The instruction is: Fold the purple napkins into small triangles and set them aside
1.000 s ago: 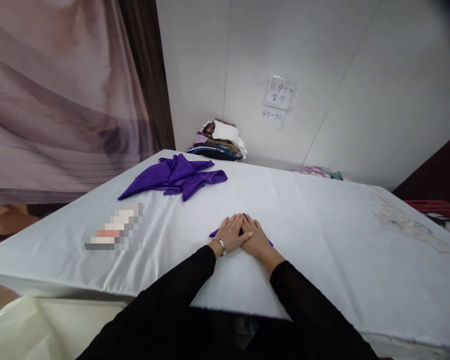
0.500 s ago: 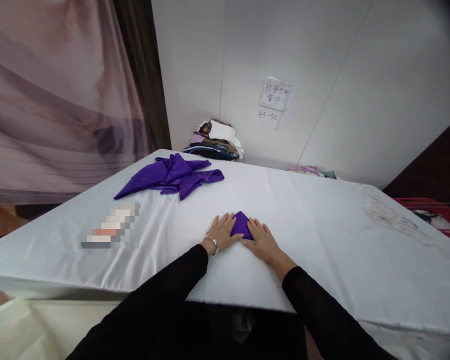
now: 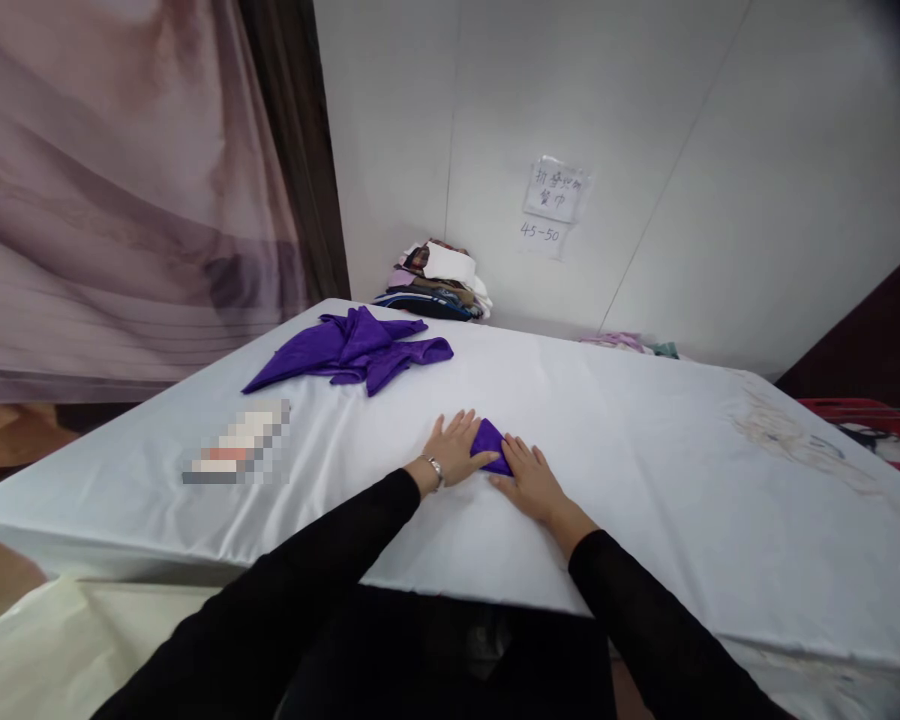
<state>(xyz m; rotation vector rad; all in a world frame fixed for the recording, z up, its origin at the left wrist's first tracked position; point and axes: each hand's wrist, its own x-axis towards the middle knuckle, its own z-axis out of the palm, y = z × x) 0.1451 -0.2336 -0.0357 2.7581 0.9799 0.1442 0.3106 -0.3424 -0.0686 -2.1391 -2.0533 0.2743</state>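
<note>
A small folded purple napkin (image 3: 489, 447) lies on the white tablecloth (image 3: 645, 480) near the middle of the table. My left hand (image 3: 454, 450), with a silver bracelet at the wrist, rests flat over its left side, fingers stretched out. On its right edge lies my right hand (image 3: 531, 480), also flat with the fingers apart. Between the hands a piece of the napkin shows; the parts under my palms are hidden. Farther back on the left, several loose purple napkins (image 3: 352, 345) form a crumpled heap.
Left of my hands lies a blurred-out flat object (image 3: 236, 445). Behind the table edge stands a stack of folded clothes (image 3: 435, 280). A handwritten sign (image 3: 555, 190) hangs on the wall. A curtain (image 3: 120, 200) borders the left side; something red (image 3: 885, 425) sits at the right.
The napkin's visible part has turned slightly, its top corner now rounder and tilted. My hands have shifted a little over it, and the whole view has moved slightly.
</note>
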